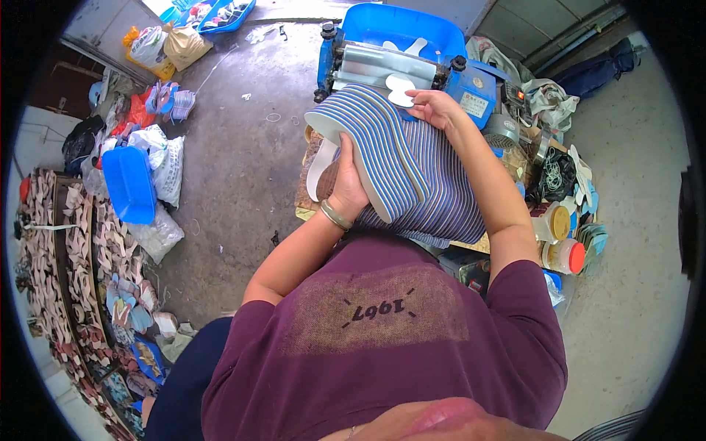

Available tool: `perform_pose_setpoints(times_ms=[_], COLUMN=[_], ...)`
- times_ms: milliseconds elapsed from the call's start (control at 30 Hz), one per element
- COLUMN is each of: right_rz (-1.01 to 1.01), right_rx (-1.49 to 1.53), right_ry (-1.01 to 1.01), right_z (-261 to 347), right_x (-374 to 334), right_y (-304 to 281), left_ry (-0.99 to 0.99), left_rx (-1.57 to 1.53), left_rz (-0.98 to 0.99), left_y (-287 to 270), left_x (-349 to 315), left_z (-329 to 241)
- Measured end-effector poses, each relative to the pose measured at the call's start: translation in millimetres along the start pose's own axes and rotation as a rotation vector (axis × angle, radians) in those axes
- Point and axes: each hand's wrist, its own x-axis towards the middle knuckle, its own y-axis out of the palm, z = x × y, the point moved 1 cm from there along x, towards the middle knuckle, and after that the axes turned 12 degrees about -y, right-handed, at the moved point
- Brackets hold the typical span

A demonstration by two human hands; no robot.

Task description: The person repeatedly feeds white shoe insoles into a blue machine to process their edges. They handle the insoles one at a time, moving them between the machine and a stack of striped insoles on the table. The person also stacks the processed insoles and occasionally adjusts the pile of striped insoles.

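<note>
A thick stack of shoe soles (371, 151), white-faced with blue and white striped edges, leans across the bench in front of me. My left hand (348, 180) grips its near left side, thumb up on the white face of the end sole. A single white sole (399, 90) is pinched by the toe between the fingers of my right hand (437, 110). It lies right by the metal rollers (386, 65) of a blue roller machine (329, 62). More striped soles (445, 176) stand packed together under my right forearm. Another pale sole (318, 169) rests left of the stack.
Behind the rollers is a blue tub (404, 22) with white soles inside. Lidded jars (565, 256), bags and a metal can crowd the bench's right side. A blue basin (129, 184), plastic bags (170, 169) and racks of shoe parts (73, 272) line the left.
</note>
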Motion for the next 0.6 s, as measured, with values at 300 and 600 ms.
perform_pose_setpoints(times_ms=[300,600], right_rz=[-0.032,0.015], right_rx=[-0.121,-0.623], right_ry=[0.004,-0.373], right_z=[-18.1,5.8], right_x=[35.0,-28.9], right_y=[-17.0,9.2], left_ry=[-0.021,0.046], left_rx=[-0.032,-0.015], left_rz=[0.034,-0.019], left_y=[0.5,6.3], left_x=[1.0,-6.2], left_z=[0.8,-0.5])
